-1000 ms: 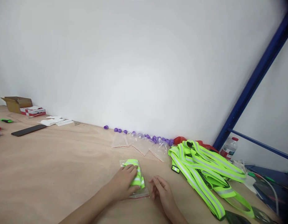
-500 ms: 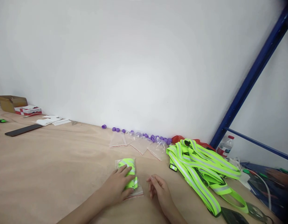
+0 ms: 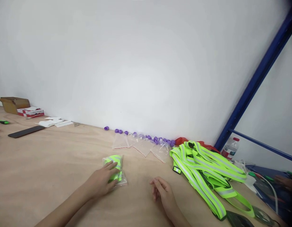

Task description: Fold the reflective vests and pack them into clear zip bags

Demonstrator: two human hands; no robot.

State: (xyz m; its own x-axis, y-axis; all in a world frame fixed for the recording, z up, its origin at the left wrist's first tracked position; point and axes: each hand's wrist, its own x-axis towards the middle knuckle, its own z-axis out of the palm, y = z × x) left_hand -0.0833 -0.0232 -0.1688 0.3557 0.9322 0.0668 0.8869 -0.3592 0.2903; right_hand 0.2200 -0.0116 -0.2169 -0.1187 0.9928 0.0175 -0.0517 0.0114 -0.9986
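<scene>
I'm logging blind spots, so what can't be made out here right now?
Head view, part of the bagged green band: hidden under the left hand.
Head view, lettering on the bottle: too small.
Head view, black object: cut off by the bottom edge.

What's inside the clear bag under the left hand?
Inside the clear bag is a folded neon-yellow band with silvery stripes. The left hand lies over part of it, so whatever sits directly beneath cannot be seen.

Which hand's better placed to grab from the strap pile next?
Probably the right hand: it looks empty and sits nearer the strap pile, while the left hand is on the bagged strap.
</scene>
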